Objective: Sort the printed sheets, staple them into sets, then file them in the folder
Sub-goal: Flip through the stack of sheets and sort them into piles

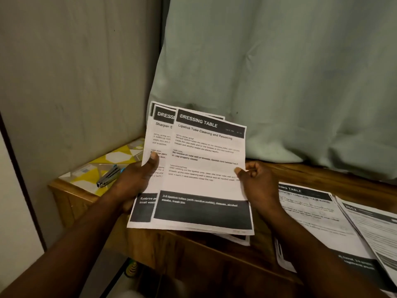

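Printed sheets (199,168) headed "DRESSING TABLE", held fanned and upright above the near edge of a wooden table (300,171). The front sheet (204,181), titled "Lipstick Tube Cleaning and Resetting", overlaps a rear sheet (160,130) that shows along its left side; further edges show beneath the lower margin. The left hand (135,179) grips the sheaf at its left edge, thumb (153,159) pressed flat on the printed face, fingers hidden behind the paper. The right hand (257,181) pinches the right edge of the front sheet, thumb tip on the face and fingers curled behind. More loose sheets (318,216) lie overlapping on the table to the right. A stapler (108,176) rests on a yellow patterned cover (90,179) to the left, partly behind the left hand. A pale green curtain (279,72) hangs behind.
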